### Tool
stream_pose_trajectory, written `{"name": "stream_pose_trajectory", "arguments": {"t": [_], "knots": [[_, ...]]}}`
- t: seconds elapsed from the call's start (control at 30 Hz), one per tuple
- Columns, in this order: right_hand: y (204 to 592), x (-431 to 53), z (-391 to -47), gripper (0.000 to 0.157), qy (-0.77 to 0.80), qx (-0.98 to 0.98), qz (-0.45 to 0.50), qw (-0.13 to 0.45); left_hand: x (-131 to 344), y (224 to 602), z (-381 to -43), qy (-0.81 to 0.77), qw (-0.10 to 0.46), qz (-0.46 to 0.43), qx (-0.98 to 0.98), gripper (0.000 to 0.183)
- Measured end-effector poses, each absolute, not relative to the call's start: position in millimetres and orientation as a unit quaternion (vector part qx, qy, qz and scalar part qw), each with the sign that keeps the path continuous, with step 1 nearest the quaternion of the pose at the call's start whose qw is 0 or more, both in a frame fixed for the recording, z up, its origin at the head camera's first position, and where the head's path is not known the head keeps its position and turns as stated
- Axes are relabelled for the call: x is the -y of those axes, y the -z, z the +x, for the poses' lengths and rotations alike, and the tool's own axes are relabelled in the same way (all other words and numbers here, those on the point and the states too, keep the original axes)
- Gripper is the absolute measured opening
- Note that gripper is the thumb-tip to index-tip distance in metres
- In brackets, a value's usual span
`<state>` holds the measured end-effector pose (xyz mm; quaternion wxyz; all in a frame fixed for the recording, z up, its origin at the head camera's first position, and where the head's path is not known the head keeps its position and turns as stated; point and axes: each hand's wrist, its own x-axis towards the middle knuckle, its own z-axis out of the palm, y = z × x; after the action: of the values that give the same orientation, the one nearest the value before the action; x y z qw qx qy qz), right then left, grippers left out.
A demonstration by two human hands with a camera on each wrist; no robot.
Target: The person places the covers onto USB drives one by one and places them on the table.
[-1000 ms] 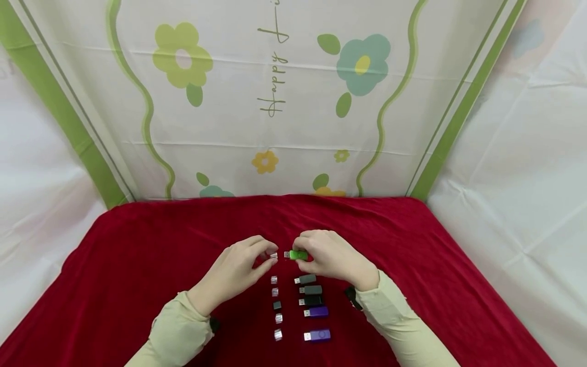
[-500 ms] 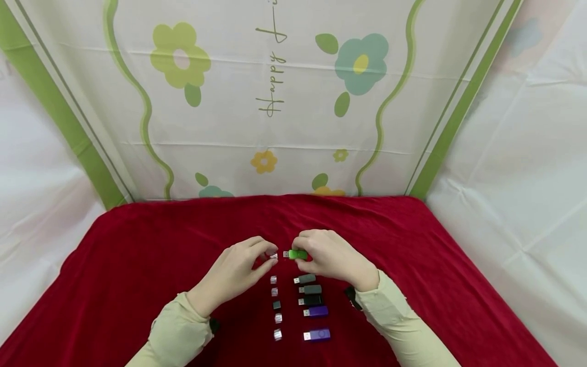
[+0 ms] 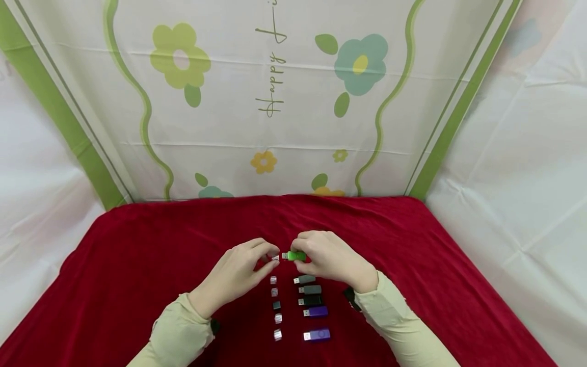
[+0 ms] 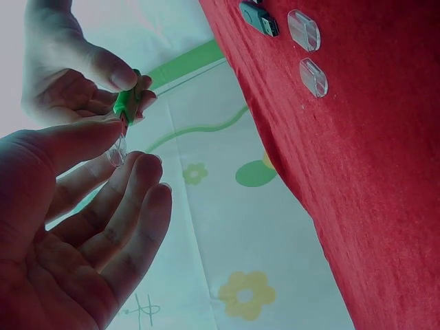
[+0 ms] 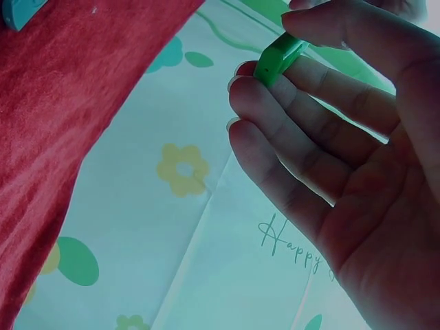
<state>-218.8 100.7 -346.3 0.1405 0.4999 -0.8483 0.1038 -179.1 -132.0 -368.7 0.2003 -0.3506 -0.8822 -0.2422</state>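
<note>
Between the thumb and fingers of my left hand (image 3: 238, 270) is a small clear cap (image 4: 117, 151), its open side facing right. My right hand (image 3: 332, 257) pinches a green USB stick (image 3: 297, 256) by its body, the bare metal plug pointing left at the cap. In the head view a narrow gap shows between plug and cap. The left wrist view has the two nearly in line, with my thumb over part of the plug. Only the green body shows in the right wrist view, between thumb and fingertips.
On the red cloth (image 3: 183, 244) below my hands lies a column of clear caps (image 3: 277, 335) with one black cap (image 3: 276, 305) among them. Right of it runs a column of USB sticks: grey (image 3: 313, 290), black (image 3: 312, 300) and purple (image 3: 317, 335). A flowered curtain (image 3: 220, 127) hangs behind.
The gap between the green USB stick and the clear cap has narrowed: my left hand has shifted slightly right, my right hand slightly left. The laid-out caps and sticks stay put.
</note>
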Motion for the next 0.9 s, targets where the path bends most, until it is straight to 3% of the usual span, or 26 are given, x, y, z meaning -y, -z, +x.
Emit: {"name": "stream_pose_trajectory", "arguments": {"t": [0.9], "knots": [[345.4,-95.8,-214.6,0.009,-0.116,0.839,0.514,0.136,129.2,371.7,-179.4,0.243,0.202,-0.363,0.877,0.022]]}}
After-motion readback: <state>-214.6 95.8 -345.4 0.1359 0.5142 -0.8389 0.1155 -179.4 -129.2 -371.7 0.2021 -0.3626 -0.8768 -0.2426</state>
